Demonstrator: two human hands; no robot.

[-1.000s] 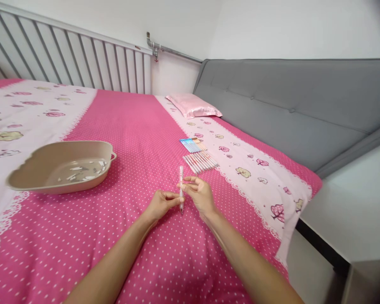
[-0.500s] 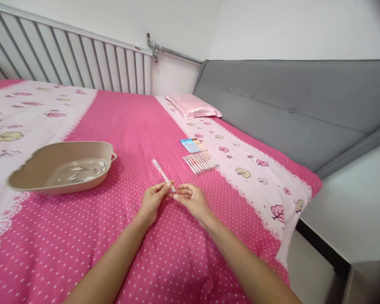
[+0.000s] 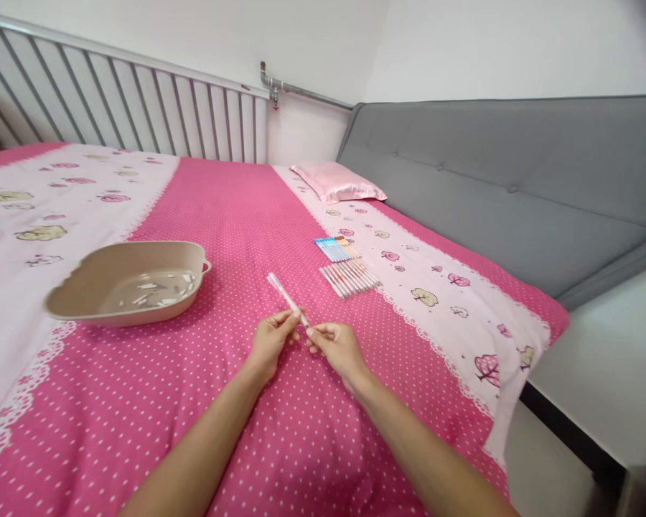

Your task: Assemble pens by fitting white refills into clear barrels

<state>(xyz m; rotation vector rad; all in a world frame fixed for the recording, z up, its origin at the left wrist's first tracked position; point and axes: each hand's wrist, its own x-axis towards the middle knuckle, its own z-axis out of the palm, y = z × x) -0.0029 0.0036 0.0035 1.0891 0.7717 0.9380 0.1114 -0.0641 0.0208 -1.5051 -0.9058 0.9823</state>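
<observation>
A slim whitish-pink pen (image 3: 284, 289) slants up and away to the left over the bed. Thumb and fingers of my left hand (image 3: 272, 339) are closed around its lower half. At the pen's near end, the thumb and fingertips of my right hand (image 3: 340, 350) pinch together on the tip. Beyond my hands, a row of pens with pale barrels and reddish marks (image 3: 349, 278) lies side by side on the bedspread. Just behind it is another row of pens, blue on the left (image 3: 331, 249) and orange-brown on the right (image 3: 351, 248).
A beige plastic basin (image 3: 69, 310) holding small white and grey scraps stands at left. The pink dotted bedspread (image 3: 220, 208) covers the bed. A pink pillow (image 3: 338, 182) lies by the grey headboard (image 3: 489, 154). A white radiator (image 3: 156, 111) runs along the back wall.
My right hand's fingers have closed in on the near end of the pen. My left hand keeps its hold. The whole view has shifted slightly, with things appearing farther right.
</observation>
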